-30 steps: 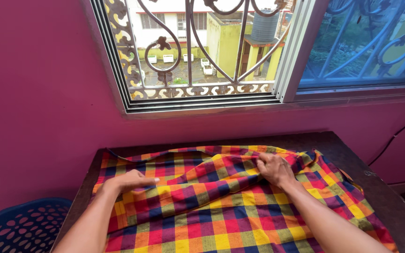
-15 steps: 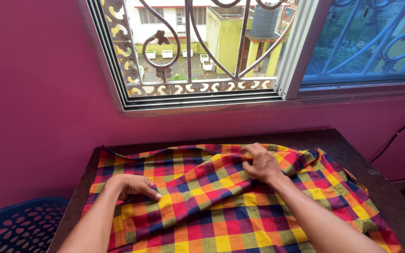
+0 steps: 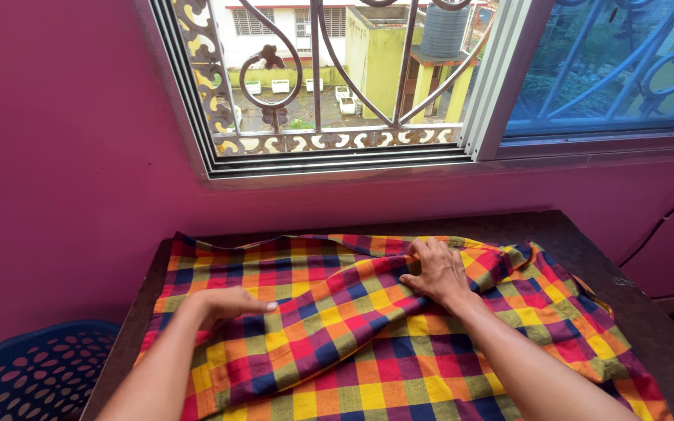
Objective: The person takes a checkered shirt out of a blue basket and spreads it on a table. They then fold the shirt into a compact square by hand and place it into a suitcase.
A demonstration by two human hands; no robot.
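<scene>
A checked cloth [image 3: 368, 343] in red, yellow, blue and green lies spread over a dark wooden table [image 3: 587, 242]. A folded band of it runs diagonally across the middle. My left hand [image 3: 232, 306] rests flat on the cloth's left part, fingers together and pointing right. My right hand [image 3: 437, 271] presses palm-down on the folded band near the cloth's far edge, fingers spread slightly. Neither hand grips the cloth.
A blue plastic basket [image 3: 37, 374] with a lattice wall stands at the lower left beside the table. A pink wall and a window with a curled metal grille [image 3: 321, 78] rise behind the table. A dark cable [image 3: 665, 222] runs down the wall at right.
My right hand has slid left and toward the far edge along the folded cloth. My left hand has shifted slightly right on the cloth. The view has tilted a little.
</scene>
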